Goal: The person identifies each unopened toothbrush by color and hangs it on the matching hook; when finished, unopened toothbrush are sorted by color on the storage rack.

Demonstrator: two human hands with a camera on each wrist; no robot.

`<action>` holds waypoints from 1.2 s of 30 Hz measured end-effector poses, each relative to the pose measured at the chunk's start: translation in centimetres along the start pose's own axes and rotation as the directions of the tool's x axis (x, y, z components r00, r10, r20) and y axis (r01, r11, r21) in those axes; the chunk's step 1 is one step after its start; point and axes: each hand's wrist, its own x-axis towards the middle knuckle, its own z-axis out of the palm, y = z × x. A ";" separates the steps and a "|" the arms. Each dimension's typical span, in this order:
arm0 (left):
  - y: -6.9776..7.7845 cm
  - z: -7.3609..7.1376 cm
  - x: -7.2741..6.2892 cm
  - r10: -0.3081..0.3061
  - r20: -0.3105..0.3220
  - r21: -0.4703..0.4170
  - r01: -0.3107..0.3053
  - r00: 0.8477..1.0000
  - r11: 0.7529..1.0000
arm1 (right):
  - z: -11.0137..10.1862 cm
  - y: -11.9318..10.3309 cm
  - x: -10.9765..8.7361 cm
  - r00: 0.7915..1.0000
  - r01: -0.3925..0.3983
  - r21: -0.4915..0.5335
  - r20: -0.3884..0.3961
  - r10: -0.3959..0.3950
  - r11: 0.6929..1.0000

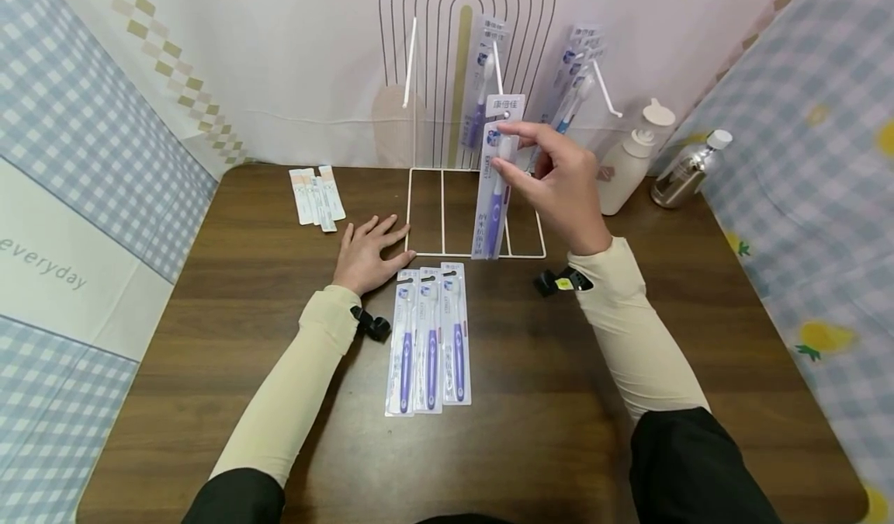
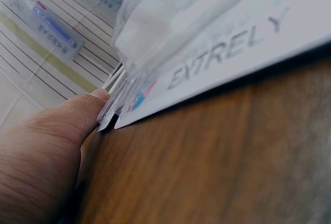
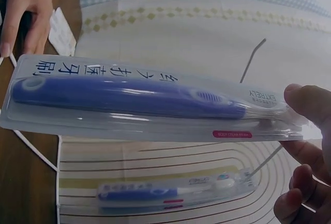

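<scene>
My right hand (image 1: pixel 569 182) pinches a packaged purple toothbrush (image 1: pixel 492 206) near its upper end, between thumb and fingers. The pack hangs upright in front of a white wire display rack (image 1: pixel 477 256), close to the tip of its middle hook. In the right wrist view the purple handle (image 3: pixel 129 95) shows through the clear blister. My left hand (image 1: pixel 369 256) lies spread on the table, its fingertips and thumb at the rack's front left corner. Just right of it, packaged purple toothbrushes (image 1: pixel 431 345) lie side by side on the table.
Another purple pack (image 1: pixel 478 97) hangs on the middle hook, and blue ones (image 1: pixel 574 97) on the right hook. The left hook (image 1: pixel 409 66) juts forward bare. Small white sachets (image 1: pixel 316 198) lie at back left; a pump bottle (image 1: pixel 626 168) and silver bottle (image 1: pixel 687 173) stand at back right.
</scene>
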 end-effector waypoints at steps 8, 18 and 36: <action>0.0 0.0 -0.1 0.012 -0.006 0.003 -0.012 1.000 1.000 | 1.8 2.8 1.4 0.999 -0.037 -0.003 -0.016 0.037 0.999; -0.3 0.1 0.0 0.009 -0.010 -0.003 -0.009 1.000 1.000 | 3.8 6.3 4.4 0.984 -0.170 0.023 -0.050 0.171 0.985; -0.1 -0.1 -0.1 0.002 -0.006 -0.004 -0.002 1.000 1.000 | 4.9 8.7 7.4 0.961 -0.277 -0.010 -0.027 0.276 0.961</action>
